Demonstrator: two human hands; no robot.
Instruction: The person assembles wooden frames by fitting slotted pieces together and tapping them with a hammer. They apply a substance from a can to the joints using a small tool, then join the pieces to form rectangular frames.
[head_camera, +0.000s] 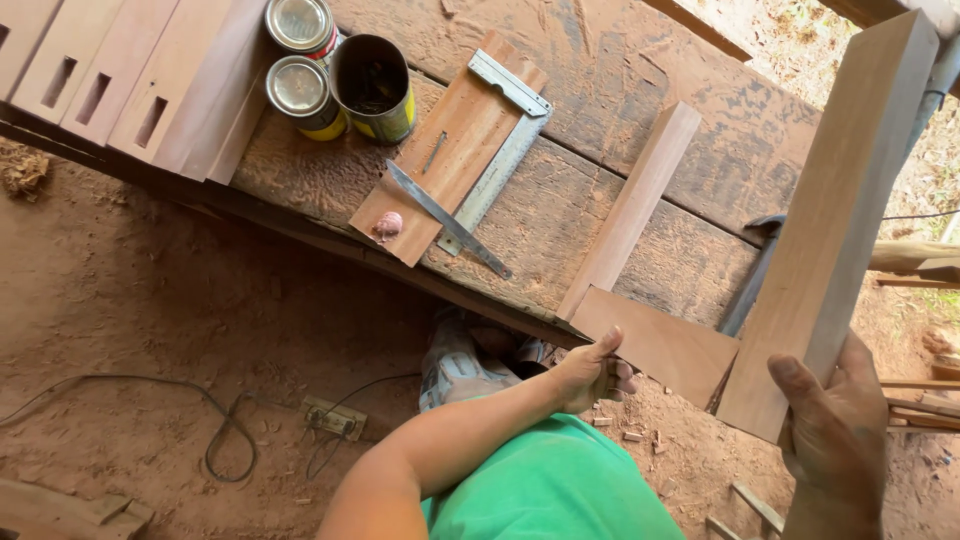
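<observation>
**Both hands on wood at the edge of the worktop**

Your right hand (835, 420) has its grip clenched around the lower end of a long, thick, reddish-brown wooden plank (835, 220), which you hold raised and tilted so that its far end points up toward the top right corner of the view. Your thumb lies across the plank's front face near its bottom edge.

Your left hand (592, 372) pinches the near corner of a thin, flat, brown wooden board (665, 345) with thumb on top and fingers beneath; the board juts out over the near edge of the rough, weathered wooden worktop (600, 70). Just behind that board, a narrow, pale wooden batten (632, 205) lies diagonally on the worktop.

Further left, a flat rectangular piece of brown wood (425, 190) carries a metal try square (500, 160), a slim metal blade (445, 218) and a small pink lump (387, 226). Beyond it stand three round tin cans (335, 70), two with lids and one open. Several light wooden pieces with rectangular slots (110, 70) rest at the top left.

Below the worktop, the reddish dirt floor (150, 290) holds a black cable (220, 430) and wood chips.
</observation>
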